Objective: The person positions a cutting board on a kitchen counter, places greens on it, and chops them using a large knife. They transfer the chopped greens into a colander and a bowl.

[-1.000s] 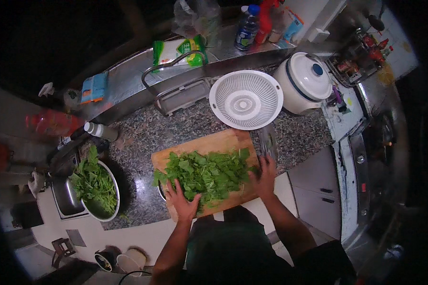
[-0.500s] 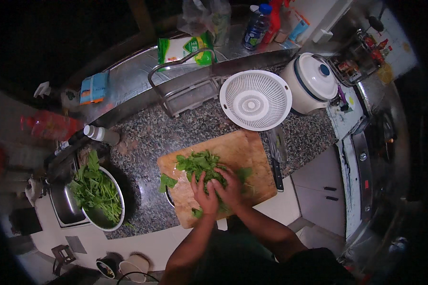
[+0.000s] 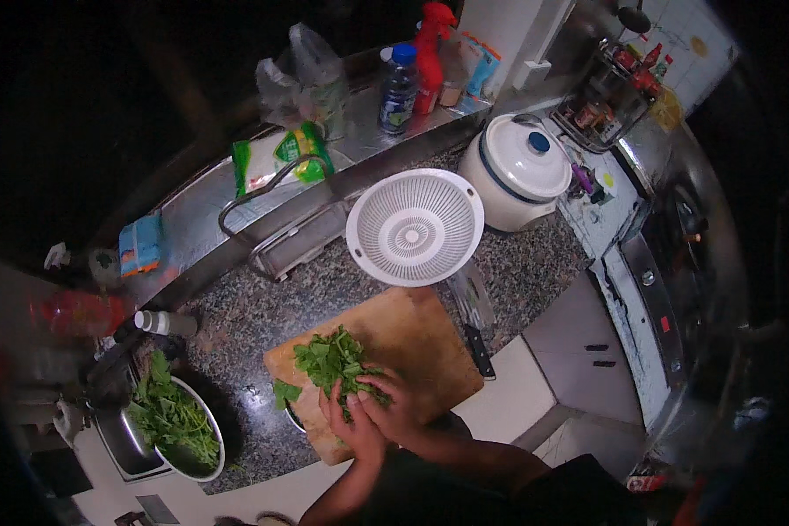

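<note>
A bunch of leafy greens point(image 3: 329, 355) lies on a wooden cutting board point(image 3: 421, 324), toward its left half. My left hand point(image 3: 356, 431) is curled against the near left side of the bunch. From the right, my right hand point(image 3: 393, 410) wraps over the stems with its fingers bent. Both hands are closed on the greens, thumbs close together; the stems beneath them are hidden. A loose leaf point(image 3: 285, 394) sits at the board's left edge. Right of the board lies a kitchen knife point(image 3: 479, 351) with a black handle.
Beyond the board stands a white colander point(image 3: 386, 232), with a lidded white pot point(image 3: 508, 180) to its right. A bowl point(image 3: 221, 438) of greens is at the left by the sink point(image 3: 114, 443). A metal rack point(image 3: 267, 259) and a white-capped bottle point(image 3: 167, 323) stand behind.
My hands have come closer together, gathering in the greens that lay on the right of the board. The whole view has shifted and turned, so the board appears lower and farther left.
</note>
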The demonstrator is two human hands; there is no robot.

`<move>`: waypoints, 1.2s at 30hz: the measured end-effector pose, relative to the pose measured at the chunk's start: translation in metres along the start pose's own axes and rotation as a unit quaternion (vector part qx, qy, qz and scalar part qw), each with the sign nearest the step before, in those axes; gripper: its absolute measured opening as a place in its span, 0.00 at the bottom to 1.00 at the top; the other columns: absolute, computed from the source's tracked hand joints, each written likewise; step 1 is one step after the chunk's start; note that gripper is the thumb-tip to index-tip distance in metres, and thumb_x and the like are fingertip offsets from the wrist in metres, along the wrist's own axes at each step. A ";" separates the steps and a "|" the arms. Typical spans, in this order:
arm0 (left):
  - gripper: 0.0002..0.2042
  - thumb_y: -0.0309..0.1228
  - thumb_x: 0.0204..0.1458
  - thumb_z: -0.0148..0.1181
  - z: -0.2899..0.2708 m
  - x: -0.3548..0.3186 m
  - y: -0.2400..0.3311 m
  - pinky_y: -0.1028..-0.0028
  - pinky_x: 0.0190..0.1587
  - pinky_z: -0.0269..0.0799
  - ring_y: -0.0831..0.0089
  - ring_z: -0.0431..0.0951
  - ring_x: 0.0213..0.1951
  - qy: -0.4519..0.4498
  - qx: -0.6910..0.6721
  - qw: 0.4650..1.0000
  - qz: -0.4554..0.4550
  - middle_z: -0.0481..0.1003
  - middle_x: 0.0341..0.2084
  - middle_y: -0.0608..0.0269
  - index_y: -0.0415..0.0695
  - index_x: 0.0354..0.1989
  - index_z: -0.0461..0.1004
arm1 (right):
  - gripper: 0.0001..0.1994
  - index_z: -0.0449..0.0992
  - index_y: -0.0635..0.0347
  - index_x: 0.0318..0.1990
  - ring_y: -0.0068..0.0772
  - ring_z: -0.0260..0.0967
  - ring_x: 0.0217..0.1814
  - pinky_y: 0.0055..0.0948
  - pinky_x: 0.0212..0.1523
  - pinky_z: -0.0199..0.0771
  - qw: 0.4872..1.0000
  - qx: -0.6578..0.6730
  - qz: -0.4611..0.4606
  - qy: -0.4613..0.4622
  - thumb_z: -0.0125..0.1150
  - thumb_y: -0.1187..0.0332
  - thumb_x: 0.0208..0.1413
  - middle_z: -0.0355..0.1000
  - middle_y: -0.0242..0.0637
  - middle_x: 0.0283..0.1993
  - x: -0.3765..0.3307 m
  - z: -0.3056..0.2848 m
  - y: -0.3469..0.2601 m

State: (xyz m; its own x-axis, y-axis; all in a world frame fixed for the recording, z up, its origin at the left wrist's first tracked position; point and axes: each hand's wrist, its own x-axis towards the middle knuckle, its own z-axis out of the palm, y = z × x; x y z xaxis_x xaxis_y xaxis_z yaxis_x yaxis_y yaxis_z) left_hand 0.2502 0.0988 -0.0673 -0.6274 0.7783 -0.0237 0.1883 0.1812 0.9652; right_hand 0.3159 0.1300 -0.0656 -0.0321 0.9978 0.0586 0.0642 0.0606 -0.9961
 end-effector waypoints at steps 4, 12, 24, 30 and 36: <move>0.15 0.29 0.56 0.48 0.049 0.018 0.058 0.64 0.57 0.58 0.55 0.65 0.53 -0.016 0.024 0.995 0.094 0.66 0.49 0.47 0.34 0.49 0.69 | 0.11 0.75 0.64 0.40 0.41 0.67 0.53 0.35 0.55 0.65 0.996 0.050 0.061 0.039 0.58 0.70 0.50 0.69 0.46 0.50 0.040 -0.040 -0.030; 0.16 0.31 0.55 0.53 0.216 0.123 0.124 0.63 0.57 0.59 0.51 0.66 0.55 -0.053 -0.018 0.984 0.171 0.67 0.52 0.43 0.35 0.48 0.72 | 0.12 0.75 0.68 0.42 0.42 0.69 0.47 0.33 0.51 0.66 0.985 0.057 -0.036 0.160 0.57 0.68 0.54 0.71 0.45 0.44 0.228 -0.119 -0.034; 0.25 0.41 0.55 0.55 0.182 0.194 0.059 0.69 0.59 0.60 0.62 0.67 0.57 -0.301 0.033 0.952 -0.050 0.66 0.55 0.49 0.39 0.58 0.65 | 0.21 0.73 0.66 0.46 0.53 0.66 0.54 0.38 0.55 0.65 0.958 -0.275 -0.053 -0.064 0.60 0.57 0.52 0.68 0.55 0.52 0.290 -0.184 0.056; 0.18 0.32 0.57 0.53 0.066 0.137 0.063 0.74 0.53 0.65 0.71 0.70 0.51 -0.232 -0.134 0.957 -0.107 0.71 0.50 0.57 0.39 0.55 0.67 | 0.14 0.74 0.62 0.46 0.39 0.71 0.49 0.31 0.49 0.69 0.997 -0.079 -0.001 -0.014 0.58 0.67 0.53 0.72 0.45 0.47 0.235 -0.199 0.014; 0.22 0.34 0.52 0.58 -0.060 0.080 -0.060 0.67 0.56 0.63 0.59 0.64 0.57 -0.069 0.251 0.964 0.055 0.63 0.54 0.49 0.40 0.55 0.66 | 0.12 0.72 0.64 0.46 0.30 0.69 0.49 0.26 0.47 0.70 0.978 -0.161 0.040 -0.123 0.58 0.71 0.55 0.72 0.40 0.46 0.090 -0.161 0.065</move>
State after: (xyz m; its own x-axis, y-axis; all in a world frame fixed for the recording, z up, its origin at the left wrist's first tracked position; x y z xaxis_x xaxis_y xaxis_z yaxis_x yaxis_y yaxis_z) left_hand 0.1435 0.1145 -0.1117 -0.4820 0.8761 0.0042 0.6127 0.3337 0.7165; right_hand 0.4778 0.2284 -0.1142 -0.2512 0.9649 -0.0767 0.3860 0.0272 -0.9221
